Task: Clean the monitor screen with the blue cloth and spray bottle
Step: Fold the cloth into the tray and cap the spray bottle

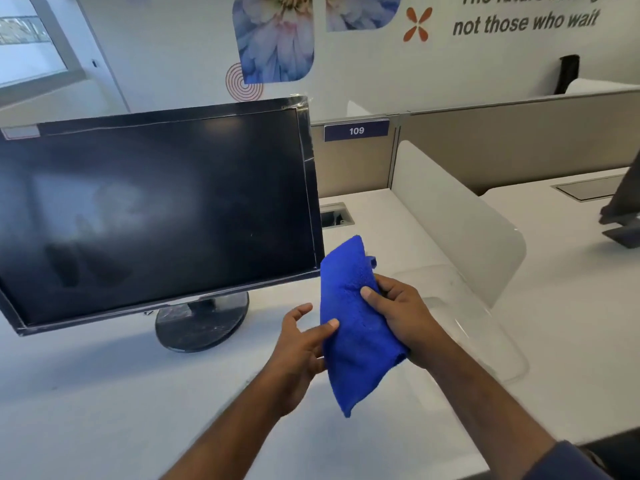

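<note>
A black monitor (156, 209) with a dark, smeary screen stands on a round black base (201, 323) at the left of the white desk (104, 410). Just right of its lower right corner I hold a folded blue cloth (356, 327) above the desk. My right hand (401, 317) grips the cloth's right side, thumb pressed on its front. My left hand (301, 344) touches the cloth's left edge with its thumb on the front and its other fingers spread. No spray bottle is in view.
A translucent white divider (457, 216) rises to the right of my hands, with a grey partition (519, 140) labelled 109 behind. A cable opening (334, 216) is set in the desk behind the cloth. Part of another dark monitor stand (620, 220) shows at the far right.
</note>
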`<control>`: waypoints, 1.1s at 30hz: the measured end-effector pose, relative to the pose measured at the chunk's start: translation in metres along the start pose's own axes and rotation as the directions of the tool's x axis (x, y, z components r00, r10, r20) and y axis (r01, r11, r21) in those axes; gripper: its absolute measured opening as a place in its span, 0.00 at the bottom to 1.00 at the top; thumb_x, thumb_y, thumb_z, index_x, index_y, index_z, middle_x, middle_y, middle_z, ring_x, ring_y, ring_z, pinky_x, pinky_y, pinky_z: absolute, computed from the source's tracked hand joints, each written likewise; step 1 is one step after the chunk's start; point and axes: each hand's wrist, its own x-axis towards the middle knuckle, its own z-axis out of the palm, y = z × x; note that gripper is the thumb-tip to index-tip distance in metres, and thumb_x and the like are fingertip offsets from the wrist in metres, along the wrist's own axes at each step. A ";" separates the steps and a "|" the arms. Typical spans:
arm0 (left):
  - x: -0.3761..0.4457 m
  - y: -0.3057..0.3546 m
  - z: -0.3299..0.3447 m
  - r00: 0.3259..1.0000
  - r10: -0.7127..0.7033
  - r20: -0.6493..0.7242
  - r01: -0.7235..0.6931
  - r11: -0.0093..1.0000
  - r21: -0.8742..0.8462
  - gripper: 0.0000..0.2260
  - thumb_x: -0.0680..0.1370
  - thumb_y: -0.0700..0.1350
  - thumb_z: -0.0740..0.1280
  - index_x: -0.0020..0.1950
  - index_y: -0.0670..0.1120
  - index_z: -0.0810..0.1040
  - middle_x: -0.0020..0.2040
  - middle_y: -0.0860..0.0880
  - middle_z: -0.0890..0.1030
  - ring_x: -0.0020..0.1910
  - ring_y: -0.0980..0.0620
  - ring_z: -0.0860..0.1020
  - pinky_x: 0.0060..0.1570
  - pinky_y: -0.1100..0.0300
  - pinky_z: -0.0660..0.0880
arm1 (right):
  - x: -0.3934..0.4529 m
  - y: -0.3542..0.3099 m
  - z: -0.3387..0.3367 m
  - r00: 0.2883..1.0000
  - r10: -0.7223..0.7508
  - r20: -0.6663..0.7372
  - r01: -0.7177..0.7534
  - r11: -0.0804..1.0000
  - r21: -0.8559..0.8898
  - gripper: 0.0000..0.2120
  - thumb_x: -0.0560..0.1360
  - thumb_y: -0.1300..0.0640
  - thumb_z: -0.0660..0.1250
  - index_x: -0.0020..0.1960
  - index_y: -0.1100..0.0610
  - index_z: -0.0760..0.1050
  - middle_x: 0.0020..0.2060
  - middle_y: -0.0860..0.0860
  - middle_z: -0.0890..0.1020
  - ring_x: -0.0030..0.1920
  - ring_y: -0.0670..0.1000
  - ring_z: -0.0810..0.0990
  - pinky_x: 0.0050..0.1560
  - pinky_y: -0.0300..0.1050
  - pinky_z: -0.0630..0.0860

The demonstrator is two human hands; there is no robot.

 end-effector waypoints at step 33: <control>0.065 -0.001 0.126 0.849 0.420 0.321 -0.433 0.204 0.878 0.25 0.71 0.48 0.73 0.68 0.50 0.76 0.72 0.51 0.72 0.71 0.52 0.69 0.68 0.55 0.68 | -0.007 -0.015 -0.147 0.991 0.134 -0.021 -0.131 0.910 -0.394 0.29 0.73 0.73 0.64 0.66 0.47 0.75 0.54 0.50 0.85 0.54 0.54 0.84 0.58 0.57 0.79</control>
